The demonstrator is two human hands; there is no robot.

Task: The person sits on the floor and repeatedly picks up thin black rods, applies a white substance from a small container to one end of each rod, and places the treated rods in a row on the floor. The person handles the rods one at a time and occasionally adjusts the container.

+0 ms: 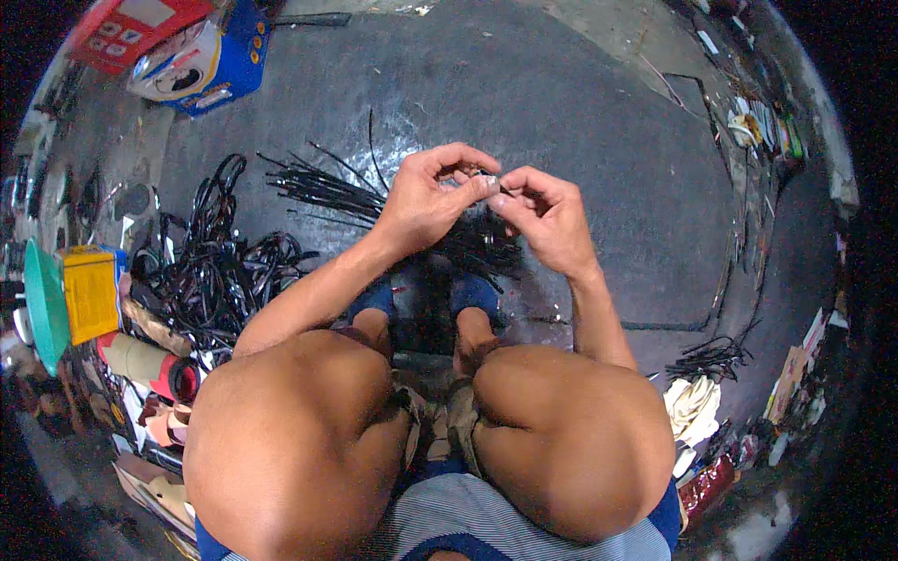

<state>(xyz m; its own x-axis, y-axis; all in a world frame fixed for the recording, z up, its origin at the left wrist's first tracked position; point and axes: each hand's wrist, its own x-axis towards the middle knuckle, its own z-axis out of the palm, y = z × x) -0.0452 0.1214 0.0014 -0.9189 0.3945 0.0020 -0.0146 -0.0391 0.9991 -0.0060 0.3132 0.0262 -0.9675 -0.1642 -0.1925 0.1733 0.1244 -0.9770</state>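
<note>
A blue box (217,58) lies upper left, a yellow box (91,292) left, pale cloth (694,408) right

Black cable strips (327,192), black tangled cords (220,271). Dark grey floor mat (580,103). Blue sandals (472,294). Blue-white striped shorts (458,519). Yellow box (91,292), green lid (44,304), blue carton (229,56), red package (126,28).

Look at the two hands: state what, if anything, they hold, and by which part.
The left hand and right hand pinch something small between their fingertips; it looks like a thin black strip, but neither that nor the gripped part can be told.

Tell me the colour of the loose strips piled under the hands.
Black strips, clearest in the head view.
</note>
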